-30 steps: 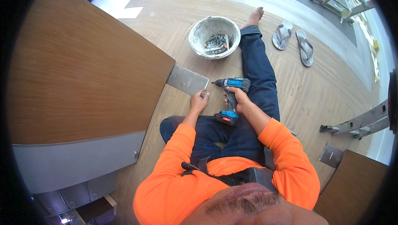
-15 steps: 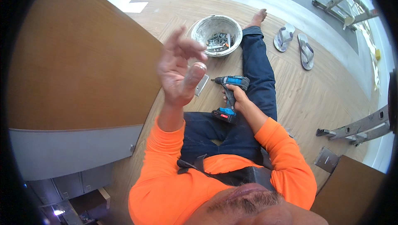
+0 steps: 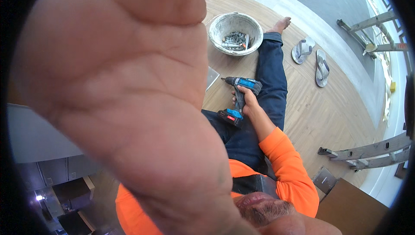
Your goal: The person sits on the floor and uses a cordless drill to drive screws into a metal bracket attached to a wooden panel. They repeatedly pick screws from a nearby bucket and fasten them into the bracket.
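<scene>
Drill (image 3: 244,82): blue and black, lying on its side in view, bit pointing left, battery end lowest and over the trousers; whether it rests on the cloth cannot be told.
Right hand (image 3: 248,99): closed around the grip of the drill, just below its body; orange sleeve (image 3: 283,150) on that arm, below and right of the drill.
Left hand (image 3: 125,49): very close to the camera, well apart from the drill, palm toward the lens, fingers loosely stretched and wide; the top edge cuts some of them off, so whether the tips carry anything small cannot be told.
Bucket (image 3: 222,27): on the floor (image 3: 311,114) beyond the drill, pale, its wall smeared; screws (image 3: 235,39) and other small pieces lie inside it.
Plate (image 3: 212,78): flat, grey, just left of the bit of the drill, mostly hidden behind the left hand.
Trousers (image 3: 273,66): dark blue, one leg stretched out just right of the drill, the bare foot (image 3: 283,24) at its far end near the bucket.
Sandals (image 3: 322,70): a grey and white pair, right of the drill past the leg.
Ladder (image 3: 363,152): metal, well right of the drill and lower.
Brown panel (image 3: 354,204): far below and right of the drill, a second plate (image 3: 324,179) beside its corner.
Drawers (image 3: 54,172): grey fronts, far left of the drill and lower.
</scene>
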Available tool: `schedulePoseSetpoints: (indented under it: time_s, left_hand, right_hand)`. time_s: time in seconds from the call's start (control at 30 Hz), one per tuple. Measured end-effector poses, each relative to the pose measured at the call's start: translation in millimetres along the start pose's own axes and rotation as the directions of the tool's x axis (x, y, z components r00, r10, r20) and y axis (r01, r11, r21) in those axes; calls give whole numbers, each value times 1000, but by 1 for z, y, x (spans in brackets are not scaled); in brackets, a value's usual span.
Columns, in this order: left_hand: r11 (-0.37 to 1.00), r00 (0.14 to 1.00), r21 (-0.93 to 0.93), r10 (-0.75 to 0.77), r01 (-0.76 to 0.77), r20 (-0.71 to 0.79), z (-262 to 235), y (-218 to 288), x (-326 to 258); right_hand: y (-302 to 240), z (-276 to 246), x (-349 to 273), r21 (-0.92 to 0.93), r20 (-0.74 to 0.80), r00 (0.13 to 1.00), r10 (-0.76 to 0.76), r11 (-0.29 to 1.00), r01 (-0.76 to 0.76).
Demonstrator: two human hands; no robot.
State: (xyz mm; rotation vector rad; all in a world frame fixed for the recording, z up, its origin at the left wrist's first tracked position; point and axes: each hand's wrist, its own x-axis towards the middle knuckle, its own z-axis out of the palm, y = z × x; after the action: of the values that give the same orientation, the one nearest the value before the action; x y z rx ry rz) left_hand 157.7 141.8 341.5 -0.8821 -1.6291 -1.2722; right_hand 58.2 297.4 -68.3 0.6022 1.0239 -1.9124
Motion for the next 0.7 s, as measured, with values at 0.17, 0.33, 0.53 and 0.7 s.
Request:
schedulePoseSetpoints:
  time_s: [0.17, 0.33, 0.53, 0.7]
  left_hand:
    - [1000, 1000, 3, -16, 16, -18, -4, 0, -5]
    - [1000, 999, 1, -17, 17, -34, -10, 4, -11]
    - [1000, 999, -15, -12, 12, -36, -14, 2, -7]
    - [998, 999, -55, 5, -8, -47, -17, -1, -2]
  right_hand:
    - [3, 1, 4, -6, 24, 1000, 7, 1000, -7]
    - [2, 3, 0, -25, -1, 1000, 4, 1000, -4]
    - [1, -3, 3, -7, 11, 1000, 22, 1000, -22]
    - [2, 0, 3, 1, 3, 999, 39, 999, -39]
